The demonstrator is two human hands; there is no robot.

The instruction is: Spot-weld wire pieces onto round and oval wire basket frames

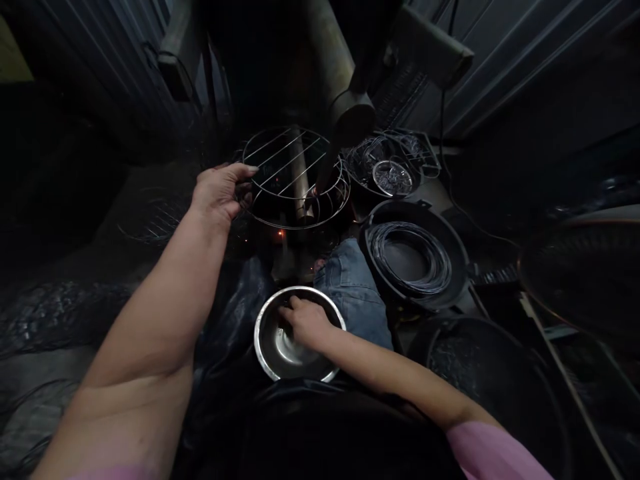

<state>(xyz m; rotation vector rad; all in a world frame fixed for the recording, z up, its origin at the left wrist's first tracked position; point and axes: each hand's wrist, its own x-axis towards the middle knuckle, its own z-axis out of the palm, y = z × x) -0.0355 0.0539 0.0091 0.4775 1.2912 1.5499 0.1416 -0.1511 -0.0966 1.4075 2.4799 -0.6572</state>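
My left hand (219, 193) grips the left rim of a round wire rack frame (295, 177) that sits under a dark machine arm (345, 120). Its fingers are curled over the top ring. Small orange sparks glow just below the frame. My right hand (306, 322) reaches down into a shiny steel bowl (280, 353) in my lap. The fingers are bent together inside it, as if pinching something small that I cannot make out.
A dark tub (440, 230) with coils of wire lies at the right. Behind it is a heap of finished wire rings (393, 167). A second black tub (480, 373) stands at the lower right. My denim-clad knee (353, 287) is beside the bowl. Corrugated walls close in behind.
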